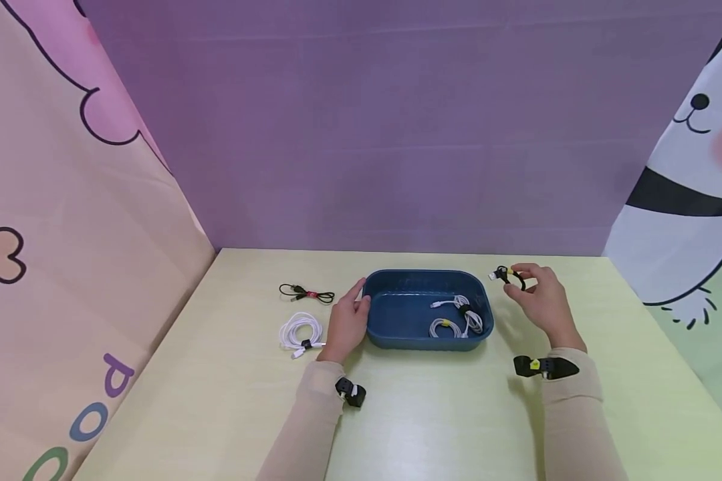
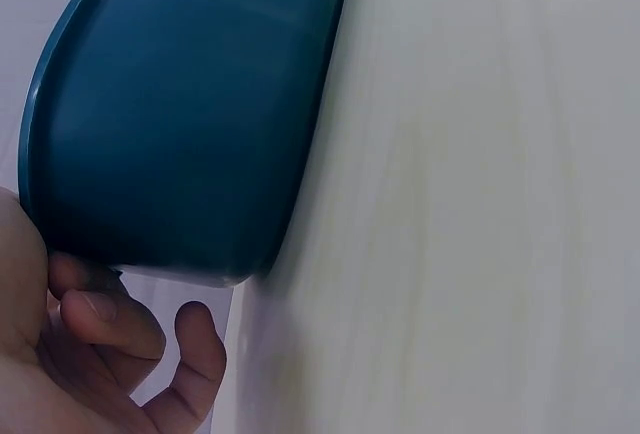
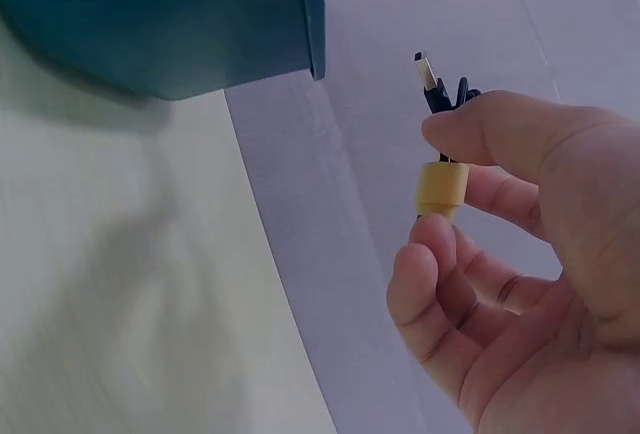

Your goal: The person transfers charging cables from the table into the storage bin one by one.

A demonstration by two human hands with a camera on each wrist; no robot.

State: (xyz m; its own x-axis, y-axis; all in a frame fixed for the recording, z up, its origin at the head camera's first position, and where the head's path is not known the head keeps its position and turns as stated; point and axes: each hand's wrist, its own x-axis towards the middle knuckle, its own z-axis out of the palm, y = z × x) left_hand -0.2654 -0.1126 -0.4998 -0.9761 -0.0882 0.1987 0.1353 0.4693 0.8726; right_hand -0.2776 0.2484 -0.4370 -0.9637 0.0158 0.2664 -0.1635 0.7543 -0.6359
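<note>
My right hand (image 1: 543, 300) pinches a small coiled black USB cable (image 1: 502, 272) above the table, just right of the blue bin. In the right wrist view, a yellow wrap (image 3: 442, 184) circles the cable and its metal plug points up, clear of the fingers. My left hand (image 1: 347, 326) rests against the left end of the blue bin (image 1: 397, 343), its fingers loosely bent in the left wrist view. Inside the bin, at its right side, lie a white cable with a black tie (image 1: 472, 321) and a coiled pale cable with a yellow tie (image 1: 436, 330).
Left of the bin, a black cable with a red tie (image 1: 308, 294) lies on the table (image 1: 433, 414). Nearer me is a coiled white cable with a black tie (image 1: 285, 334), beside my left wrist. A purple backdrop (image 1: 397, 133) stands behind the table's far edge.
</note>
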